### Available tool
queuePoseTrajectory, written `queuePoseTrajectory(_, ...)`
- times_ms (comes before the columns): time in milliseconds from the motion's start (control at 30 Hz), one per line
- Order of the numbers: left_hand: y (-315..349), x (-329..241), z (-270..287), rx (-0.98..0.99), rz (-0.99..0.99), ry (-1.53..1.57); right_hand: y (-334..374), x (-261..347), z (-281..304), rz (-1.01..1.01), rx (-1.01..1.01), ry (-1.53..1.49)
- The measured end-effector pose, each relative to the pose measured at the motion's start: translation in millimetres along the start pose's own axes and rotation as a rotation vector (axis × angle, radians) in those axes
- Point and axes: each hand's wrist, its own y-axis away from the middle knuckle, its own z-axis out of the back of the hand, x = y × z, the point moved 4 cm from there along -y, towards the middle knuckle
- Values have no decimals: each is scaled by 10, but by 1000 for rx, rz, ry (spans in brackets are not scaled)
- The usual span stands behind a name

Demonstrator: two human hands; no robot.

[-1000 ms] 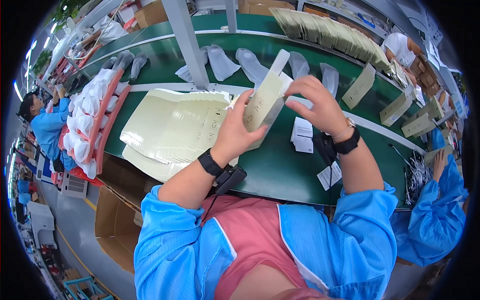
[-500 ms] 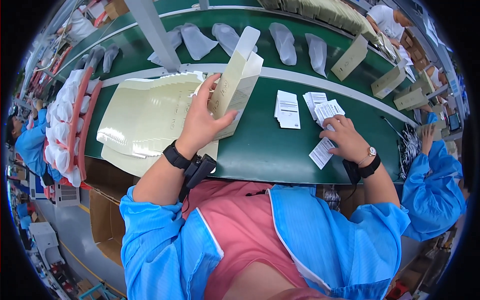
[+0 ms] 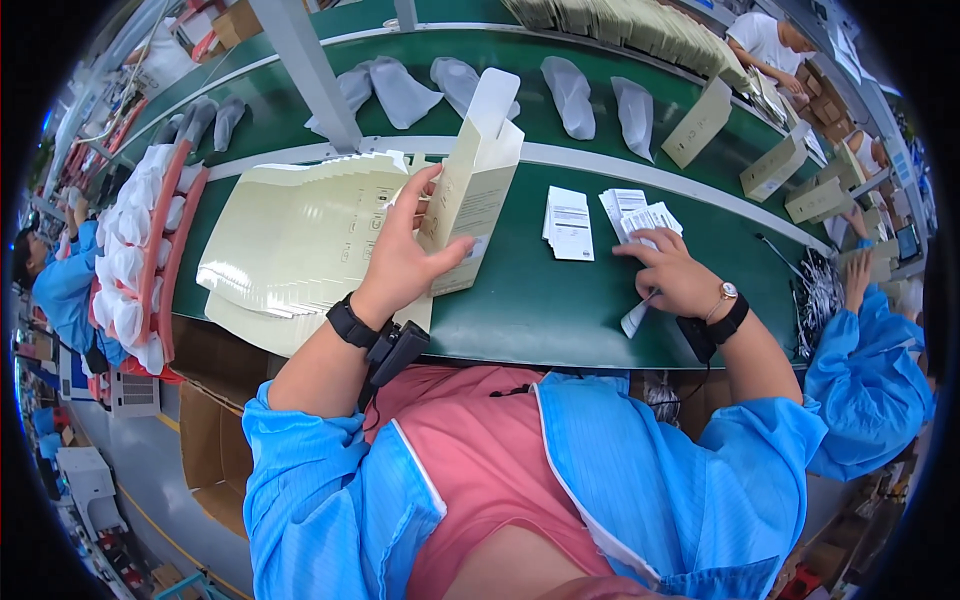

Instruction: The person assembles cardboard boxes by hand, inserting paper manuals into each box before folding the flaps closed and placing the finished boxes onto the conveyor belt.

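Observation:
My left hand (image 3: 400,255) grips an upright cream carton (image 3: 478,195) with its fingers behind and thumb along the near side. The carton's top is open, and a long flap sticks up. My right hand (image 3: 678,280) has a small white printed leaflet (image 3: 634,318) tilted up beneath it, pinched near the thumb side. The fingertips of that hand reach the near edge of a fanned pile of leaflets (image 3: 628,203). A neater stack of leaflets (image 3: 570,225) lies on the green table between the two hands.
Flattened cartons (image 3: 290,225) lie fanned out at the left. Beyond a metal rail, wrapped pale items (image 3: 568,95) and standing cartons (image 3: 697,122) sit on a green belt. A cable bundle (image 3: 820,290) lies at the right, near a co-worker's blue sleeve (image 3: 868,375).
My right hand has shifted slightly left, and the loose leaflet has tipped up from the table beneath it. The carton in my left hand has lowered a little.

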Motion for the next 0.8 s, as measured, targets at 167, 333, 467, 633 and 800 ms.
queuePoseTrajectory(167,70,-72,82,46,-46,68,-314,292,763,71,-611,-329)
queuePoseTrajectory(333,100,-213,79,130,-63,62,-737,660,1389,194,-954,-184)
queuePoseTrajectory(467,111,-245,226,66,-84,-3,-1287,1051,1347,187,-494,-385)
queuePoseTrajectory(633,122,-189,430,-184,-252,-206,-1469,1283,1329,327,-703,-190)
queuePoseTrajectory(800,280,-90,779,-82,-289,-319,-1434,303,1338,-50,-849,-55)
